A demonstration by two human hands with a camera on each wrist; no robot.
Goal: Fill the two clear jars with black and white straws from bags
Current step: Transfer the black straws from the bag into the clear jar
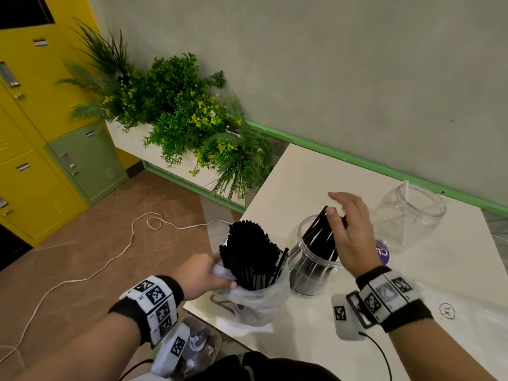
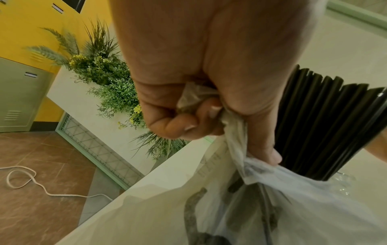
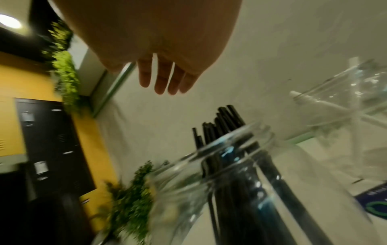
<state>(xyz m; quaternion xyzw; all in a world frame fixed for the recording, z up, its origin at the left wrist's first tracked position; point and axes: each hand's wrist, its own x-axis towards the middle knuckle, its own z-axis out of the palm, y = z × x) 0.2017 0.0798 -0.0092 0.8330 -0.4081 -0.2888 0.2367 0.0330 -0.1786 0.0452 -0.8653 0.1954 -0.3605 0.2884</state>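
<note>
My left hand (image 1: 204,273) grips the rim of a thin white plastic bag (image 1: 253,303) that holds an upright bundle of black straws (image 1: 248,254); the left wrist view shows the fingers (image 2: 188,122) curled round bunched plastic (image 2: 240,165). A clear jar (image 1: 310,270) beside the bag contains several black straws (image 1: 321,237) that lean out of its mouth. My right hand (image 1: 349,224) hovers above that jar with fingers (image 3: 161,79) straight and empty. A second clear jar (image 1: 409,213) at the back right holds a white straw (image 1: 405,188).
The white table (image 1: 302,174) ends just left of the bag, with brown floor and a white cable (image 1: 82,279) below. A planter of green plants (image 1: 178,114) stands at the back left beside yellow lockers (image 1: 30,119). A blue label (image 1: 382,251) lies behind my right hand.
</note>
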